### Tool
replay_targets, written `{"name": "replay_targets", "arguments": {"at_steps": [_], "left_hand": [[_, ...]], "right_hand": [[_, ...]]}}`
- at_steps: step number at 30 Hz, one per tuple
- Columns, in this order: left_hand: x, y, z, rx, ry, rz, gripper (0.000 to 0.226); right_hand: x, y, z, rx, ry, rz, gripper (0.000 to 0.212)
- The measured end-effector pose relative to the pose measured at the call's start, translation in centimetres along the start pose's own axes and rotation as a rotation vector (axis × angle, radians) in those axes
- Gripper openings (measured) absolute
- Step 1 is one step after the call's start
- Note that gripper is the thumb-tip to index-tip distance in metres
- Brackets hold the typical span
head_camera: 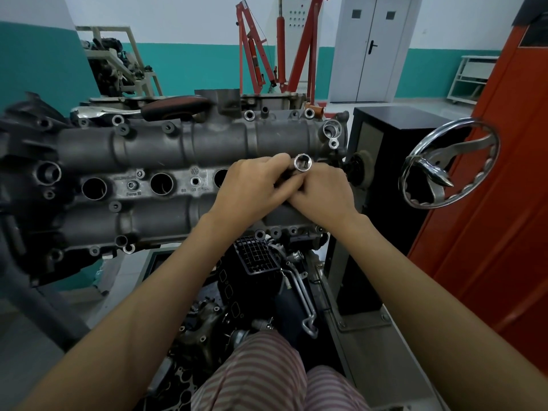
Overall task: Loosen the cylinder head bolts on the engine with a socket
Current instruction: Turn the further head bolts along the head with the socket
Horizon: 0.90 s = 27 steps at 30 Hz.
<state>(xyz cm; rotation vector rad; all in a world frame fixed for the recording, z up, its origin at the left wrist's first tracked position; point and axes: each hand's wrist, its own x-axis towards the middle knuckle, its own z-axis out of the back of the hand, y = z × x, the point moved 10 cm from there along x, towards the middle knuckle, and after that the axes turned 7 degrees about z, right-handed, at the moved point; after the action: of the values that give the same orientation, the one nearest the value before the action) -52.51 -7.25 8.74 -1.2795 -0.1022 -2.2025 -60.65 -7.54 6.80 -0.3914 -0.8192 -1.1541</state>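
A grey cylinder head lies across the engine stand in front of me, with round plug wells and bolt holes along its edges. Both hands meet above its right end. My left hand and my right hand together hold a chrome socket, its open end turned up toward me. The fingers of both hands curl round the dark part below the socket, which they hide. A ratchet with a dark red handle and chrome head lies on the far edge of the head.
A chrome handwheel sticks out at the right of the black stand column. An orange cabinet stands at the far right. Red engine cranes and another engine on a frame stand at the back wall. Hoses and engine parts lie below.
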Motion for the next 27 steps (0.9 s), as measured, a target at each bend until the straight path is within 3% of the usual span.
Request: {"name": "replay_targets", "arguments": {"at_steps": [3, 7, 11, 18, 27], "left_hand": [[0.0, 0.1, -0.1, -0.018, 0.017, -0.002, 0.046], [-0.1, -0.5, 0.2, -0.017, -0.011, -0.017, 0.031], [-0.1, -0.6, 0.1, 0.002, -0.007, -0.009, 0.025], [0.0, -0.2, 0.0, 0.029, -0.02, -0.017, 0.042], [0.0, -0.4, 0.3, -0.008, 0.004, 0.022, 0.04]], "right_hand": [[0.0, 0.1, 0.0, -0.002, 0.01, -0.001, 0.042], [0.0, -0.6, -1.1, -0.042, 0.105, -0.023, 0.018], [0.0, -0.5, -1.2, -0.045, 0.11, -0.034, 0.019], [0.0, 0.3, 0.5, -0.021, -0.036, 0.012, 0.031], [0.1, -0.6, -1.2, -0.129, 0.143, -0.028, 0.017]]}}
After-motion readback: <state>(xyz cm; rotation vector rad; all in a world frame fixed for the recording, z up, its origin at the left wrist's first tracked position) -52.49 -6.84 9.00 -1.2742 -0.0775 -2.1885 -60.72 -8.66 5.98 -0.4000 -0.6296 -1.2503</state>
